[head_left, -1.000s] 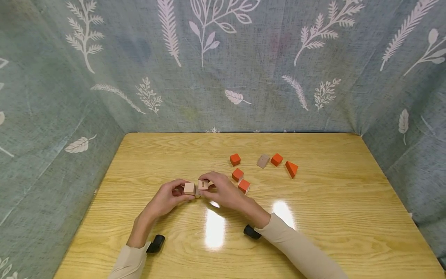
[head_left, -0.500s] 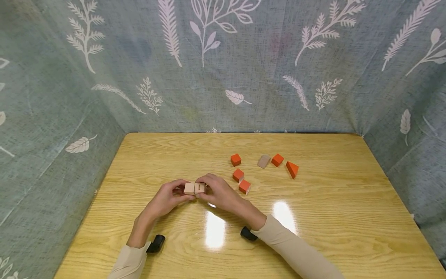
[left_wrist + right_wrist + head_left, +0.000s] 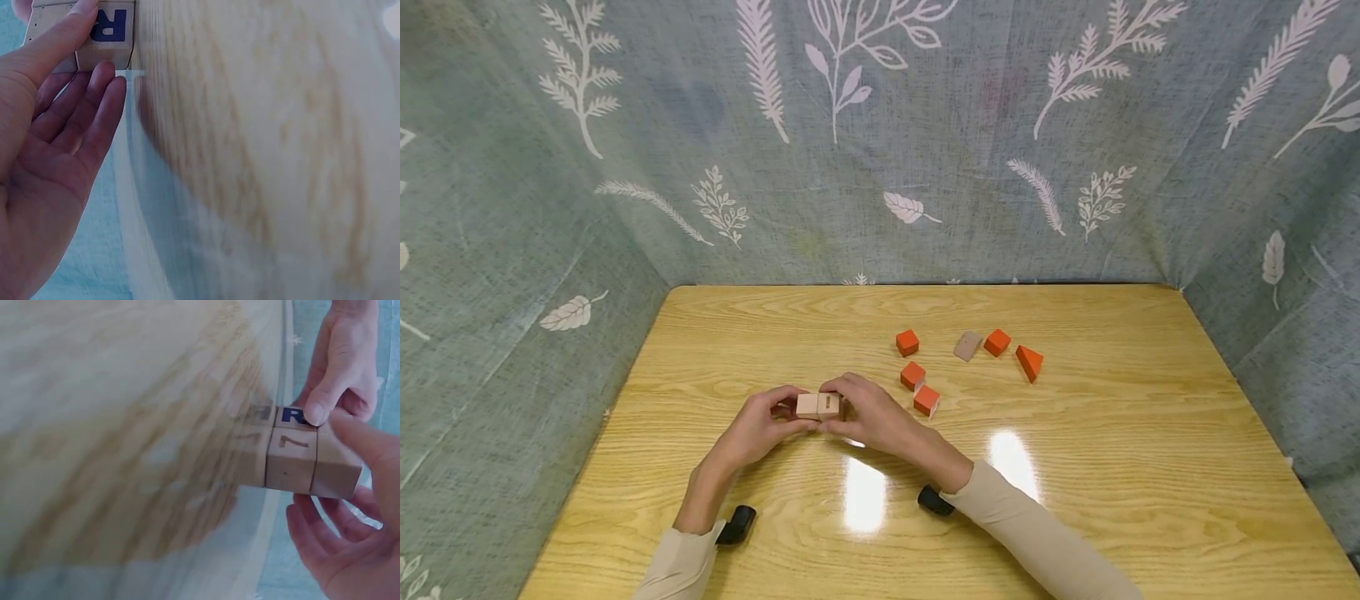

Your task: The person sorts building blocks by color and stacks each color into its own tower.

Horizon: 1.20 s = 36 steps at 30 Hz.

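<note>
Plain wooden blocks stand stacked at the left centre of the table. In the head view two tops show side by side: a left block (image 3: pixel 807 406) and a right block (image 3: pixel 828 406) with a small dark mark. My left hand (image 3: pixel 762 427) grips the left side of the stack, thumb in front. My right hand (image 3: pixel 880 414) pinches the upper right block, whose blank face (image 3: pixel 337 465) shows in the right wrist view. Beneath it sits a block marked 7 (image 3: pixel 291 459), beside a block with a blue R (image 3: pixel 111 28). The fingers partly hide the upper left block.
Three red cubes, one of them the nearest cube (image 3: pixel 927 401), lie right of my right hand. Further back are another red cube (image 3: pixel 997 342), a flat brown piece (image 3: pixel 967 346) and a red triangular block (image 3: pixel 1030 363). Patterned cloth (image 3: pixel 880 167) walls the wooden table (image 3: pixel 1075 467).
My right hand has moved slightly left with its block, which shifted from standing apart to lie against the left block. My left hand has stayed in place.
</note>
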Tool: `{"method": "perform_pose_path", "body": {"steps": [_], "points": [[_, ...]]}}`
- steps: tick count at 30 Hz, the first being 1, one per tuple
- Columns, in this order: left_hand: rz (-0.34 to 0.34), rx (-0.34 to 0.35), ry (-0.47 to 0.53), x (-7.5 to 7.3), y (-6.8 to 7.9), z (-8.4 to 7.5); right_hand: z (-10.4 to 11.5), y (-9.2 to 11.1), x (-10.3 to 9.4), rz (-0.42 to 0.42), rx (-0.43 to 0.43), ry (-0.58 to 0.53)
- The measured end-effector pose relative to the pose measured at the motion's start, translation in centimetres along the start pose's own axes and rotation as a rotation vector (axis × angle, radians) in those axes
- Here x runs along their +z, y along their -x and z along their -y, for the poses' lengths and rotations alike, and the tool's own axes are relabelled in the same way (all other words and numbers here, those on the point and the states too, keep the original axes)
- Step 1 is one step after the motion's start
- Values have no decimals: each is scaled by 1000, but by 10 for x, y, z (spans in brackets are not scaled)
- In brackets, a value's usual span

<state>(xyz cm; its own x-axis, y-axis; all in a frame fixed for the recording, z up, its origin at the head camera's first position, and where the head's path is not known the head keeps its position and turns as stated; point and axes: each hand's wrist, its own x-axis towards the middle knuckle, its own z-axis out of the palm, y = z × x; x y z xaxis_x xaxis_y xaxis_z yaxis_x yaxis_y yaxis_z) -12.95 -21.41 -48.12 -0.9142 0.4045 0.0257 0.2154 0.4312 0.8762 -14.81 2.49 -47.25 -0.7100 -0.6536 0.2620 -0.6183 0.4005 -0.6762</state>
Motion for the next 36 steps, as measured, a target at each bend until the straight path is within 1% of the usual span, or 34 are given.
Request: {"method": "perform_pose_path", "body": {"steps": [2,7,9,14,20,27,34,36], "points": [[0,4,-4,0,0,1,0,0,-2,13,12,11],[-15,-3,-12,-1,-1,3,1,2,-12,13,44,-47],[-20,-11,-13,-1,-1,3,1,3,-17,6,40,-93],[-13,-35,-10,-1,-1,1,-5,6,-33,-33,20,-123],[-15,-67,0,0,0,-1,-15,11,-52,-110,-27,-74],[-9,-82,-1,1,1,-2,-32,22,-73,-153,-4,-11],[-13,-79,-2,1,1,-2,-54,32,-88,-205,-91,63],[-13,-77,1,1,1,-1,-59,36,-93,-214,-101,77]]}}
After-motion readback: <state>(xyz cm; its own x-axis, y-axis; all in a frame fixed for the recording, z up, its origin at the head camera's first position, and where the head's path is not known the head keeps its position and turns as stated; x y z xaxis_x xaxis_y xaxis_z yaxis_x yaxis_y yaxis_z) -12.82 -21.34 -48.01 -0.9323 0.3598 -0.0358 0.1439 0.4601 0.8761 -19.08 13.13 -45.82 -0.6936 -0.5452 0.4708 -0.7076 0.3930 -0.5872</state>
